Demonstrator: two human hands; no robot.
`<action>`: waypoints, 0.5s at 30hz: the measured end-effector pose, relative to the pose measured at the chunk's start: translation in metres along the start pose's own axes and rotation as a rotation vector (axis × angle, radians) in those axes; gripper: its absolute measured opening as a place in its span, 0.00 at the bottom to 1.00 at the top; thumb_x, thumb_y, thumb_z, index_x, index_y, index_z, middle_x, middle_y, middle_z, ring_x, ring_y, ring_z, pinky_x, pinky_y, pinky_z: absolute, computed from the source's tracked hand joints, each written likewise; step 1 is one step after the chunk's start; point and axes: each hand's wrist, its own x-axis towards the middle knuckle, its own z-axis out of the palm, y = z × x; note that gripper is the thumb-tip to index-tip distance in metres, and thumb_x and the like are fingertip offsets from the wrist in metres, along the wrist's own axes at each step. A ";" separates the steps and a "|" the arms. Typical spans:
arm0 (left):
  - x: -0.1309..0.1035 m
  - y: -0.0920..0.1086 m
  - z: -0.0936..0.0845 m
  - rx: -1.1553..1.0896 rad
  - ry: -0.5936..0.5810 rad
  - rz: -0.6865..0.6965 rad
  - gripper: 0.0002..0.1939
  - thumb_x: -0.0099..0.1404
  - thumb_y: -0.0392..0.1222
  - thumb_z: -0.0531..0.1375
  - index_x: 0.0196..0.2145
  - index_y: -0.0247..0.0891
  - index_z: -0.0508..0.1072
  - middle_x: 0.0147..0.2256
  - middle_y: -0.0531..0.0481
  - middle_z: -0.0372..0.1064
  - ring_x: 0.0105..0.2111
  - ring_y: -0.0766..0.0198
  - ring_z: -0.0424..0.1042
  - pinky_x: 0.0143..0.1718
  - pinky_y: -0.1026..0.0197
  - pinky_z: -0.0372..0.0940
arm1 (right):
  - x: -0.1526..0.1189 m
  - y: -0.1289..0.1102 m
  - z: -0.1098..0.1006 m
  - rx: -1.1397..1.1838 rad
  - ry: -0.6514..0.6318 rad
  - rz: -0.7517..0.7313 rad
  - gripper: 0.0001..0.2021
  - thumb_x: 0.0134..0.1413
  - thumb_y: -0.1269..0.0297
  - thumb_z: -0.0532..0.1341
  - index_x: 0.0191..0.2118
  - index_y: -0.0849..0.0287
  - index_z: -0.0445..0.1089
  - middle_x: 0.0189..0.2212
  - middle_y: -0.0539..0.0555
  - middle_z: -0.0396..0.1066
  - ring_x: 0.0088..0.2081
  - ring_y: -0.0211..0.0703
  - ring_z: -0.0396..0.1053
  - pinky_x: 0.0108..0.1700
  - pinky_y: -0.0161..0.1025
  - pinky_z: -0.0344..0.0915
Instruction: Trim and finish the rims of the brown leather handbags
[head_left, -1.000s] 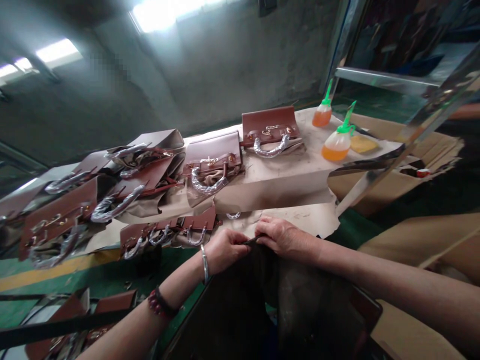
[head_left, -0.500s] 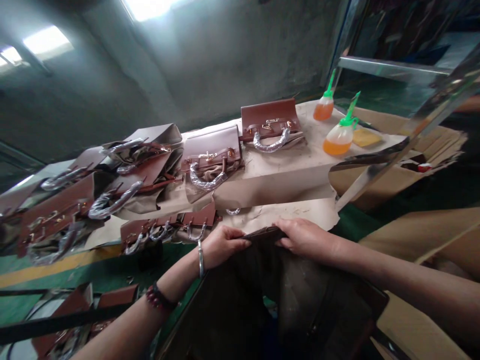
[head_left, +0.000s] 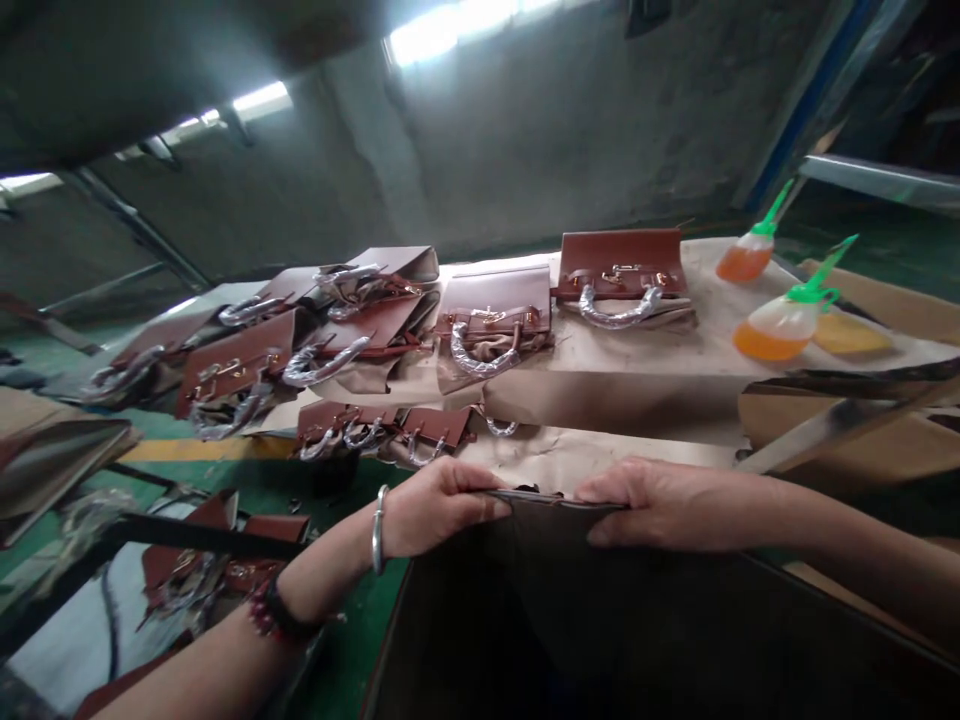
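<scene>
A dark handbag (head_left: pixel 559 560) fills the bottom of the view close to me, its upper edge lying across between my hands. My left hand (head_left: pixel 431 508), with a silver bangle at the wrist, pinches that edge between thumb and fingers on the left. On the right, my right hand (head_left: pixel 671 505) grips the same edge, thumb below and fingers on top. The lower part of the bag is in deep shadow, so its details cannot be made out. Beyond my hands, a brown handbag (head_left: pixel 495 295) with a plastic-wrapped handle lies on the paper-covered table (head_left: pixel 652 345).
Several more brown handbags (head_left: pixel 240 365) lie to the left on the table, others on a lower shelf. Two squeeze bottles (head_left: pixel 776 330) with orange liquid and green spouts stand at the right by a yellow pad (head_left: pixel 851 333). A dark rack bar (head_left: pixel 202 535) crosses the lower left.
My view has swung left, so the table and bottles sit further right. Both hands still hold the bag's edge; they are a little further apart and the bag's inside shows less.
</scene>
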 end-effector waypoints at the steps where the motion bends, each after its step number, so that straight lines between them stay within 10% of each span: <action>1: -0.003 0.000 -0.002 0.006 -0.001 -0.009 0.11 0.52 0.41 0.58 0.32 0.32 0.73 0.29 0.51 0.69 0.29 0.67 0.64 0.35 0.66 0.58 | 0.002 -0.001 0.000 0.083 -0.082 0.025 0.06 0.49 0.68 0.55 0.30 0.57 0.68 0.23 0.46 0.65 0.24 0.33 0.60 0.25 0.28 0.56; 8: 0.002 0.000 -0.006 0.029 -0.080 -0.045 0.12 0.50 0.40 0.59 0.33 0.30 0.73 0.29 0.49 0.70 0.30 0.65 0.65 0.34 0.65 0.59 | 0.000 0.010 0.021 0.687 -0.308 0.239 0.08 0.46 0.62 0.58 0.32 0.61 0.67 0.24 0.46 0.63 0.23 0.30 0.60 0.28 0.27 0.58; 15: 0.019 -0.001 -0.010 0.015 -0.158 -0.037 0.11 0.50 0.40 0.60 0.31 0.31 0.73 0.26 0.53 0.69 0.28 0.68 0.64 0.33 0.66 0.58 | -0.003 0.020 0.019 0.702 -0.318 0.370 0.16 0.40 0.58 0.63 0.35 0.61 0.65 0.27 0.48 0.65 0.26 0.33 0.63 0.29 0.30 0.60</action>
